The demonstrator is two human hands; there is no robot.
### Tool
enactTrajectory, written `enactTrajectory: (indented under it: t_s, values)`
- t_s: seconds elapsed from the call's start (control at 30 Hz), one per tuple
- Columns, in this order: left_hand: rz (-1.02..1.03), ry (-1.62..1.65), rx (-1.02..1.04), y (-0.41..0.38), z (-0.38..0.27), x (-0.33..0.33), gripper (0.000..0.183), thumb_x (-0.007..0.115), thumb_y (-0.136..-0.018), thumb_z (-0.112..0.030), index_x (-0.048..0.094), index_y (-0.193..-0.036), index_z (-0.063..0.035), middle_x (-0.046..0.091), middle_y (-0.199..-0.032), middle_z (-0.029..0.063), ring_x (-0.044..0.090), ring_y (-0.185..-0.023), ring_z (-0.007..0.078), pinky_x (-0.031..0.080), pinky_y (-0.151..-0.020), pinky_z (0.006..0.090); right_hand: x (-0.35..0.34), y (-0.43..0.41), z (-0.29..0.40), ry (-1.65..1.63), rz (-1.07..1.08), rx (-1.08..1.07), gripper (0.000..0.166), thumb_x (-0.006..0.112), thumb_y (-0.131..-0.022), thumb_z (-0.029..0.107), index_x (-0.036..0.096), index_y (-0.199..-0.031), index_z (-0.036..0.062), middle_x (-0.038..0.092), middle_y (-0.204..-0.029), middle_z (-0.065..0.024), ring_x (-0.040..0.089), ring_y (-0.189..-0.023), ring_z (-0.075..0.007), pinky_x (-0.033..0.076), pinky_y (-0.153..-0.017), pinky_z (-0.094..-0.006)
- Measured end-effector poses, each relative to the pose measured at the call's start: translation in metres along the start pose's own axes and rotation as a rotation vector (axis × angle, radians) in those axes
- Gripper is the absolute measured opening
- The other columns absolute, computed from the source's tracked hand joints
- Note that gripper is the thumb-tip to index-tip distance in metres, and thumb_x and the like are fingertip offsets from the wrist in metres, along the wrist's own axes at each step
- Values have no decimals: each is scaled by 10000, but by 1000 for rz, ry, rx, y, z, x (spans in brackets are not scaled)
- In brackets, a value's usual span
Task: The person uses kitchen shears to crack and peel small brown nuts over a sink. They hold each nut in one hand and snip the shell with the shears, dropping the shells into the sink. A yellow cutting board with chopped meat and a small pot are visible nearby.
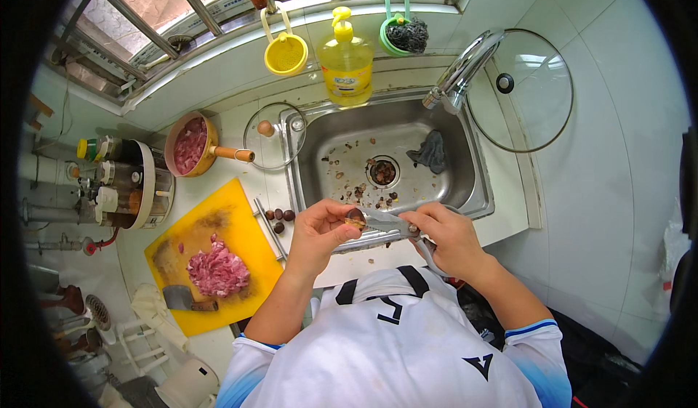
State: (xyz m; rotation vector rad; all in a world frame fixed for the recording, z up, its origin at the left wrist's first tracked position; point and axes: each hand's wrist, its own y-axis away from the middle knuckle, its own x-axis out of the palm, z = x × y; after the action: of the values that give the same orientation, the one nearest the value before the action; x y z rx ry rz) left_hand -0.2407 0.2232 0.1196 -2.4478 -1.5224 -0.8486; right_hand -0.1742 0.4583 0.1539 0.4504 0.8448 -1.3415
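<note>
Between the thumb and fingers of my left hand (pixel 322 233) is a brown chestnut (pixel 355 219), its shell partly opened to a yellowish inside. My right hand (pixel 444 237) grips a pair of grey-handled kitchen scissors (pixel 388 221), whose blades reach left to the chestnut. Both hands are over the front rim of a stainless steel sink (pixel 349 130). Shell scraps lie across the sink floor, with more brown pieces in the drain strainer (pixel 383 172). Several whole chestnuts (pixel 278 214) sit on the counter left of my left hand, beside a metal bar handle (pixel 267 228).
Left is a yellow cutting board (pixel 229 206) with chopped raw meat (pixel 218 269) and a cleaver (pixel 188 299). Behind it stand a pan of meat (pixel 190 145) and a glass lid (pixel 256 146). A dark cloth (pixel 431 153) lies in the sink; the faucet (pixel 463 70) overhangs its right back corner.
</note>
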Motion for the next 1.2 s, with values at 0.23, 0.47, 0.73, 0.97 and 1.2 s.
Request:
enactTrajectory:
  t_s: [0.23,0.47,0.73,0.97,1.2]
  values:
    - [1,-71,-12,0,-3,2,292,721,-774,15,616,-1046,23,661,-960,86,646,-871,140,515,-826,270,9,13,-6,-189,47,39,332,679,-759,33,619,-1084,65,593,-838,-60,617,-701,-214,485,-592,-314]
    - [-6,-54,-59,-5,-2,4,276,696,-837,-149,618,-1044,16,659,-901,79,636,-831,145,508,-741,269,-3,12,-4,-1183,462,680,366,728,-781,119,603,-1113,28,564,-834,-24,548,-712,-115,447,-594,-231]
    - [160,-58,-250,-4,10,7,256,620,-900,-205,641,-1025,18,660,-895,74,603,-786,134,489,-737,277,2,-8,11,-387,-103,28,431,772,-714,76,583,-1101,38,590,-1036,-109,612,-726,-188,511,-585,-263]
    - [185,-132,-305,1,10,18,229,621,-902,-165,645,-1041,16,644,-865,42,568,-785,110,464,-739,269,11,-15,13,-404,-51,-8,350,741,-713,31,605,-1035,31,619,-922,-102,634,-698,-219,522,-573,-305]
    - [198,-118,-270,0,14,15,227,646,-881,-119,626,-1061,18,643,-921,46,574,-805,109,470,-746,254,20,-20,11,-227,-139,-130,320,696,-715,0,604,-1020,29,617,-876,-121,631,-683,-247,502,-553,-314]
